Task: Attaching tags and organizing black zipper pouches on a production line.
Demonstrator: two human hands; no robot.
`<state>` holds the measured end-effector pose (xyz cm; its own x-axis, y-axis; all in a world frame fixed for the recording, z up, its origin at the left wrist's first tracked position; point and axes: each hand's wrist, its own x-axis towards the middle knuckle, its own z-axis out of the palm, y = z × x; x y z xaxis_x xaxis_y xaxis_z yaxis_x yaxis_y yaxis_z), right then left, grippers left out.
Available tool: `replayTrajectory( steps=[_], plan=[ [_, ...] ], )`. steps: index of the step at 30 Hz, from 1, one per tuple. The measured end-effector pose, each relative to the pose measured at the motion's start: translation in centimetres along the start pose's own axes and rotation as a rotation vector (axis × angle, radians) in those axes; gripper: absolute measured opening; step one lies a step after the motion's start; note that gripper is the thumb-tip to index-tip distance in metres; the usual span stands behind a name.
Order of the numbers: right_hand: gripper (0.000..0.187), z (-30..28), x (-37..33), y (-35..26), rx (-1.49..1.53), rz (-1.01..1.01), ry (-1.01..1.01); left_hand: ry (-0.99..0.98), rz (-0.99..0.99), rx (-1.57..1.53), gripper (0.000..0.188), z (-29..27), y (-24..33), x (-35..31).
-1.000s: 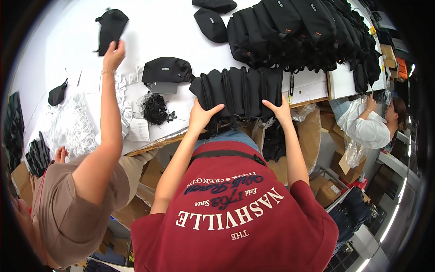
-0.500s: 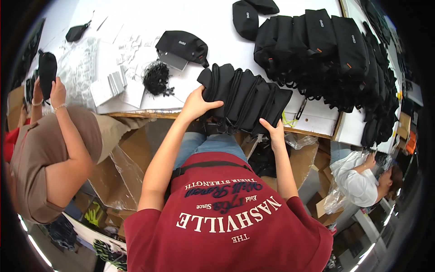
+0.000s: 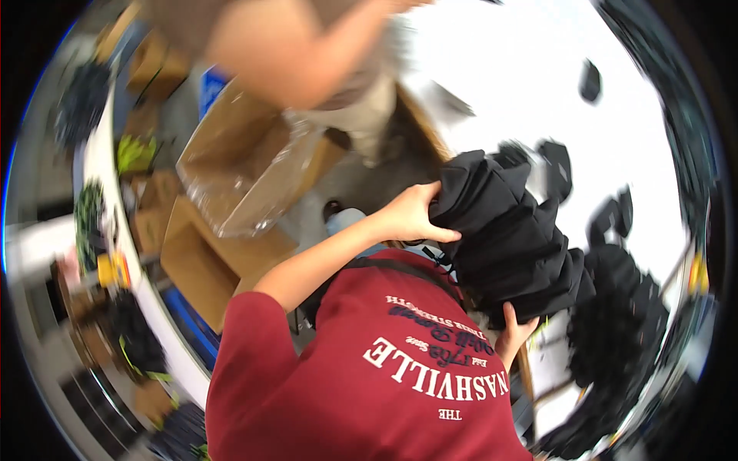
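A bundle of several black fabric pouches [image 3: 523,246] is squeezed between my two hands, close against my right side at the edge of the white table [image 3: 523,77]. My left hand [image 3: 417,217] grips its upper left end, with the thumb pressed on the near face. At the lower right end, my right hand [image 3: 515,336] holds the bundle from beneath; the thumb shows, while its other fingers are hidden. On the table beyond lie a single black pouch [image 3: 555,170] and a dark bunch of strings [image 3: 511,154], both blurred.
To my left on the floor stand an open cardboard box [image 3: 300,192] lined with clear plastic and another open box [image 3: 181,253]. A co-worker's bare arm [image 3: 269,58] is at the top, blurred. A large heap of black pouches [image 3: 623,315] lies on the table at right.
My view and body have swung left, toward the boxes on the floor. The bundle has left the tabletop and come along between both hands.
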<state>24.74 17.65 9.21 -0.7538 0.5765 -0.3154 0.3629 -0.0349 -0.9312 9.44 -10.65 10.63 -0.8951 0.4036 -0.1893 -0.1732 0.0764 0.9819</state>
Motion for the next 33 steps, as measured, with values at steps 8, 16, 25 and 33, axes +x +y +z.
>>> replayTrajectory(
  steps=[8,16,25,33],
  plan=[
    [0.069,25.5,-9.6,-0.6,-0.362,-0.067,-0.626,0.605,-0.146,-0.113,0.078,-19.9,-9.6,-21.9],
    [0.062,55.5,-17.5,5.7,-0.527,-0.023,-1.330,1.236,-0.288,-0.381,0.068,-35.5,-21.3,-34.4],
    [0.059,80.6,-17.3,32.7,-0.710,0.467,-1.604,1.243,-0.787,-0.549,0.068,-51.5,-48.4,-36.4],
    [0.068,82.5,-14.0,62.4,-1.005,0.520,-1.448,1.030,-0.989,-0.534,0.074,-52.0,-73.4,-36.1]
  ],
)
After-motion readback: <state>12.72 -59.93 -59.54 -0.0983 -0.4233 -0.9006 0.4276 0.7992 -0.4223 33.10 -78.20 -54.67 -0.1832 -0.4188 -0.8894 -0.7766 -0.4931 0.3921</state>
